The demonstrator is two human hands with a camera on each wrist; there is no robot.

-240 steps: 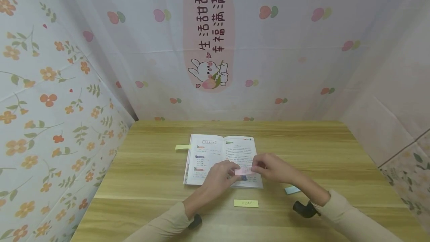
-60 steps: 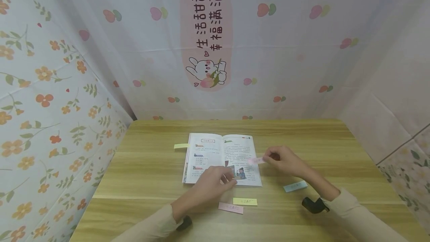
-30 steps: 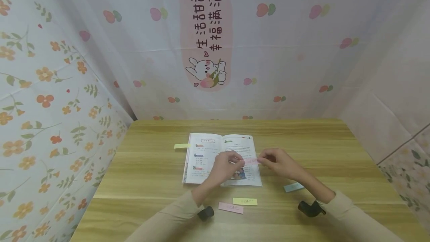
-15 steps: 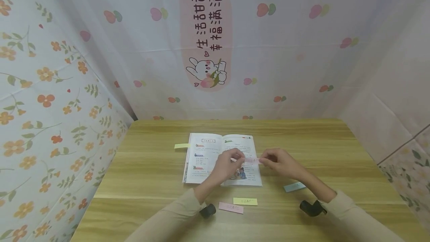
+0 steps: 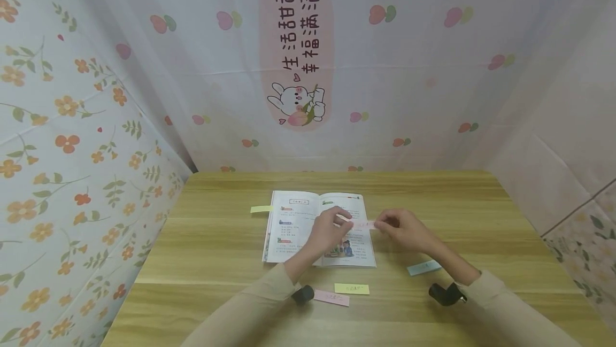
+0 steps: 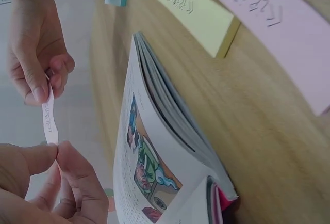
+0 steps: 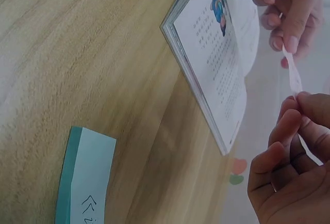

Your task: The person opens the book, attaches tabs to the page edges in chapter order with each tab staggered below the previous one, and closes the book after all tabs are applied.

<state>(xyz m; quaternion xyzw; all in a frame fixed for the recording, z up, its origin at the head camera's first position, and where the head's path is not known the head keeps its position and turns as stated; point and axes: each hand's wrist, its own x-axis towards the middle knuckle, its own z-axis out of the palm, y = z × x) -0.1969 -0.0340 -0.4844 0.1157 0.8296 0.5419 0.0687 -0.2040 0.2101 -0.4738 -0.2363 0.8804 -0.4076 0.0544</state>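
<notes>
A pink sticky note with handwriting is stretched between both hands, above the right page of an open book. My left hand pinches its left end between thumb and forefinger. The other end is pinched by my right hand, beyond the book's right edge. Both wrist views show the slip raised off the page, slightly bent. From the book's left edge a yellow sticky note sticks out.
In front of the book lie a yellow sticky-note pad and a pink sticky-note pad, both written on. A blue sticky-note pad lies right, near the right forearm. Fabric curtains stand behind the wooden table.
The pink pad, earlier in the hands, now lies on the table. The left hand came up from the page to pinch the slip's free end; lately both hands rose slightly with it.
</notes>
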